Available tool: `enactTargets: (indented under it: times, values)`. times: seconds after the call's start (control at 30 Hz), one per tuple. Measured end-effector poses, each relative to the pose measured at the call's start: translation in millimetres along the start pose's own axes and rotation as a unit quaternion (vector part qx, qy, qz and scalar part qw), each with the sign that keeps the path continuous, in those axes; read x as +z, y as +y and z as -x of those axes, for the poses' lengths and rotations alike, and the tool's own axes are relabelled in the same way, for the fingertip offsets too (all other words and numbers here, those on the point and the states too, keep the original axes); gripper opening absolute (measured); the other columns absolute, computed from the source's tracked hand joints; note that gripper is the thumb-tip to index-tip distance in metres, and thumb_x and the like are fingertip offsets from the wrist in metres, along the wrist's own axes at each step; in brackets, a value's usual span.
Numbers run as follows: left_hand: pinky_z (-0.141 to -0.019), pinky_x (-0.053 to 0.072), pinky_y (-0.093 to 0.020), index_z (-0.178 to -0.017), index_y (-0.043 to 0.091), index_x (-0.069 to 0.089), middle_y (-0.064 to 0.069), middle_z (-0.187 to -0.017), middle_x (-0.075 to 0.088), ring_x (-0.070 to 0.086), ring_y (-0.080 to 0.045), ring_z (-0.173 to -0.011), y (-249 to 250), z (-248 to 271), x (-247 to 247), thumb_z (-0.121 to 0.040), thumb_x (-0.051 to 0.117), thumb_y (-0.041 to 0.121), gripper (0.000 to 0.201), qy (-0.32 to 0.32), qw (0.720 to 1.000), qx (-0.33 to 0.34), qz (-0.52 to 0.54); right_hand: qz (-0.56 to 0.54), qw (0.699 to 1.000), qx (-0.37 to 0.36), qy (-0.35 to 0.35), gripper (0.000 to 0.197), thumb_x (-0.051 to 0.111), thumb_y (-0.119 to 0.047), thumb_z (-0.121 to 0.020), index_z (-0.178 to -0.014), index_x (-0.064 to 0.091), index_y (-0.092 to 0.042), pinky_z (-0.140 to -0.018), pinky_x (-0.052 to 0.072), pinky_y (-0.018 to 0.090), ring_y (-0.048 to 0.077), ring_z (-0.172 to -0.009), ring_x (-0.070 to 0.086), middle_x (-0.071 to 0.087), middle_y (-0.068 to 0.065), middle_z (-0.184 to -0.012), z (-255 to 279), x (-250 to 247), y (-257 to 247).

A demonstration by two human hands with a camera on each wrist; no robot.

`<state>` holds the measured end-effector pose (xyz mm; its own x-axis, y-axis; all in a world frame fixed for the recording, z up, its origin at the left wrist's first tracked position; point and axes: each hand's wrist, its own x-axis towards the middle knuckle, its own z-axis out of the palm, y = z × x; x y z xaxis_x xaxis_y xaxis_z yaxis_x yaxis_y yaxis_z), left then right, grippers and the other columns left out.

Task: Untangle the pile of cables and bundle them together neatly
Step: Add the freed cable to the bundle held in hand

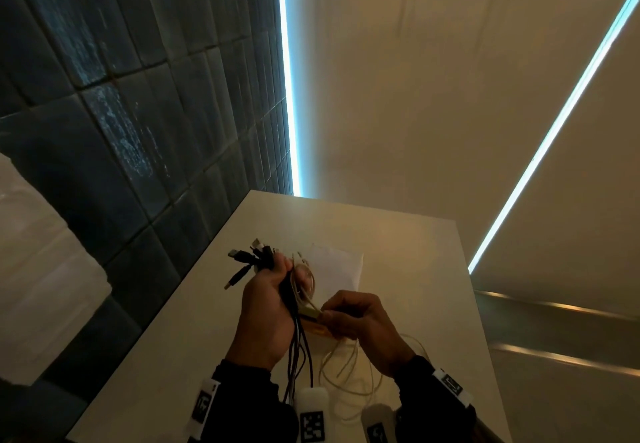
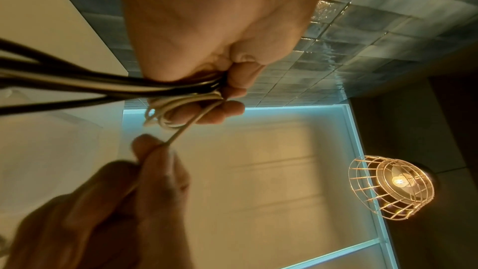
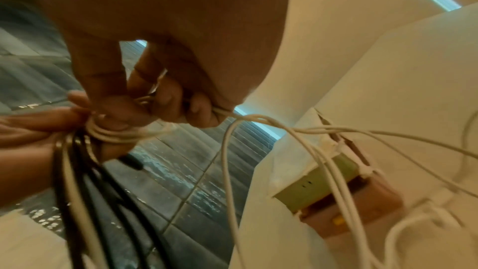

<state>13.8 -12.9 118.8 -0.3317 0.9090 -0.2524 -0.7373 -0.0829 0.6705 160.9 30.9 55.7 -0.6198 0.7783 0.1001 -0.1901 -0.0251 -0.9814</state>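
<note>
The cable bundle [image 1: 292, 307] is gripped in the left hand [image 1: 266, 318] above the white table [image 1: 408, 269]; the right hand [image 1: 363, 321] at 3 o'clock pinches a white cable [image 3: 258, 122]. Dark tiled wall [image 1: 138, 131] at 10 o'clock. No readable writing.

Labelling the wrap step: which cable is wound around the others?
The white cable: it loops round the black cables in the left hand; right hand pulls it.
</note>
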Motion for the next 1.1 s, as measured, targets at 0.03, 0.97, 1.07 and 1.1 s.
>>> enactTargets:
  times: [0.03,0.97,1.07,1.1]
  values:
    - [-0.067,0.042,-0.033,-0.076,0.011,0.045,-0.005,-0.064,0.046,0.046,-0.02,-0.062,0.6,-0.2,-0.9,-0.101,0.039,0.022,0.028,-0.01,1.0,0.003,0.008,-0.007,1.0,0.012,0.003,0.007,0.065,-0.006,-0.084,-0.079,0.069,-0.002,-0.055,0.04,0.016,0.009,-0.054,0.049,0.06,-0.002,-0.061,0.5,-3.0,6.8]
    - [-0.045,0.027,-0.023,-0.071,0.013,0.036,0.001,-0.061,0.039,0.027,-0.009,-0.045,22.0,1.2,-9.0,-0.101,0.036,0.023,0.032,-0.074,0.984,0.06,-0.149,0.21,0.945,0.158,0.197,0.026,0.063,-0.015,-0.087,-0.063,0.065,-0.007,-0.056,0.036,0.03,0.01,-0.048,0.042,0.05,-0.003,-0.05,-0.2,-43.7,113.4]
    - [-0.045,0.028,-0.024,-0.072,0.011,0.038,0.001,-0.06,0.042,0.03,-0.01,-0.046,11.8,-2.4,-15.4,-0.102,0.036,0.024,0.032,-0.048,0.983,0.026,-0.178,0.103,0.967,0.095,0.214,0.018,0.064,-0.011,-0.087,-0.072,0.068,-0.003,-0.05,0.036,0.024,0.013,-0.052,0.043,0.052,0.002,-0.056,-10.1,-32.5,71.1]
    - [-0.044,0.028,-0.024,-0.072,0.011,0.039,0.0,-0.06,0.042,0.031,-0.011,-0.045,7.6,-3.1,-15.3,-0.102,0.035,0.023,0.033,-0.038,0.983,0.015,-0.179,0.061,0.975,0.067,0.203,0.015,0.063,-0.008,-0.088,-0.076,0.068,0.0,-0.05,0.035,0.023,0.014,-0.053,0.042,0.051,0.006,-0.058,-12.2,-27.0,54.2]
